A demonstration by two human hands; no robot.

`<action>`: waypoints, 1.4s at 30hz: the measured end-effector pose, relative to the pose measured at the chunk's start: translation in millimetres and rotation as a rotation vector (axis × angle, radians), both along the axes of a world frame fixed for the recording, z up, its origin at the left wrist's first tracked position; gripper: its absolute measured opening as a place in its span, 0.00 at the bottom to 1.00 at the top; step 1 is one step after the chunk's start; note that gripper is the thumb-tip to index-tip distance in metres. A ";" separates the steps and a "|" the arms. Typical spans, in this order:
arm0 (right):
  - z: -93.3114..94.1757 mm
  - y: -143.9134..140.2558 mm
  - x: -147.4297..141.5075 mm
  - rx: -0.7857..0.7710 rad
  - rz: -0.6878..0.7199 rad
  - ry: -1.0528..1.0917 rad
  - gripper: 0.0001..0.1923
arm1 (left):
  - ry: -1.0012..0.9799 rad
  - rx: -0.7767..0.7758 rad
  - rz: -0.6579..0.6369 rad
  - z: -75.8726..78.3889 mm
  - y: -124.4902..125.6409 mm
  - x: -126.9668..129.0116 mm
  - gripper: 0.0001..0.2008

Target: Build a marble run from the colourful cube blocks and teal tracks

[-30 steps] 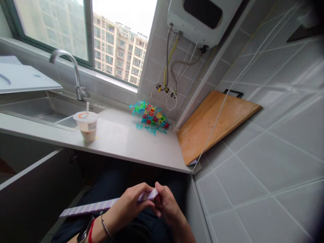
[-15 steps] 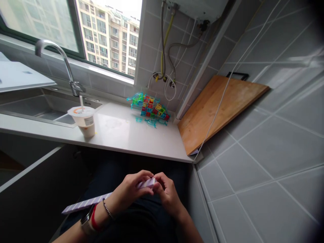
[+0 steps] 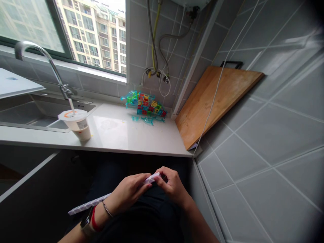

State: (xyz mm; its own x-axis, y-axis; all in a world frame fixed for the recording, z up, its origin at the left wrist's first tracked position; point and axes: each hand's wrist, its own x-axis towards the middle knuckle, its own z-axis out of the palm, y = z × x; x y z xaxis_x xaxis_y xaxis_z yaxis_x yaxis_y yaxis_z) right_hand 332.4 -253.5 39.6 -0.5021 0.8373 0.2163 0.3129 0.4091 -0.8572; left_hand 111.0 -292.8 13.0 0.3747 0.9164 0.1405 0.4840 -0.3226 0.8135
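A long, thin lilac-and-white snake puzzle (image 3: pixel 88 204) made of wedge-like segments runs beneath my left wrist, low over my lap. My left hand (image 3: pixel 133 189) is closed round it, and its middle stretch is hidden by the palm and wrist. Fingers of my right hand (image 3: pixel 172 185) pinch the short end that sticks out past my left fingertips. Both hands are close together in front of the counter edge. The far tail of the puzzle points to the lower left, free of either hand.
On the white counter (image 3: pixel 113 135) stand a lidded cup with a straw (image 3: pixel 80 125) and a heap of colourful plastic pieces (image 3: pixel 145 106). A wooden board (image 3: pixel 215 101) leans against the right wall, crossed by a white cord (image 3: pixel 215 91). The sink (image 3: pixel 48 111) and tap (image 3: pixel 48 55) are at left.
The puzzle's held end has turned between my fingers, and my right hand has shifted slightly right and up. The view has swung a little to the right.
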 end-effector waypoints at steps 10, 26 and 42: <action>-3.0 -5.6 4.3 -0.456 0.277 0.317 0.32 | -0.290 -0.388 -0.274 45.6 -12.8 2.8 0.26; -15.5 -0.8 -13.0 -0.546 0.159 0.396 0.21 | -0.199 -0.312 -0.072 22.3 3.3 -2.4 0.25; -26.1 -3.9 -22.2 -0.608 0.076 0.480 0.26 | 0.118 -0.040 0.049 12.3 -4.9 7.8 0.18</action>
State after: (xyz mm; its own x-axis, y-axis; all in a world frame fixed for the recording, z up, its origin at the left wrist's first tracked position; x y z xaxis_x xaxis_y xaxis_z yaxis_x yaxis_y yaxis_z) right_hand 310.2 -257.4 13.5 -0.5308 0.8452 -0.0619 -0.1591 -0.1711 -0.9723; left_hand 118.8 -297.7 25.3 0.3412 0.9380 0.0612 0.5914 -0.2648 0.7617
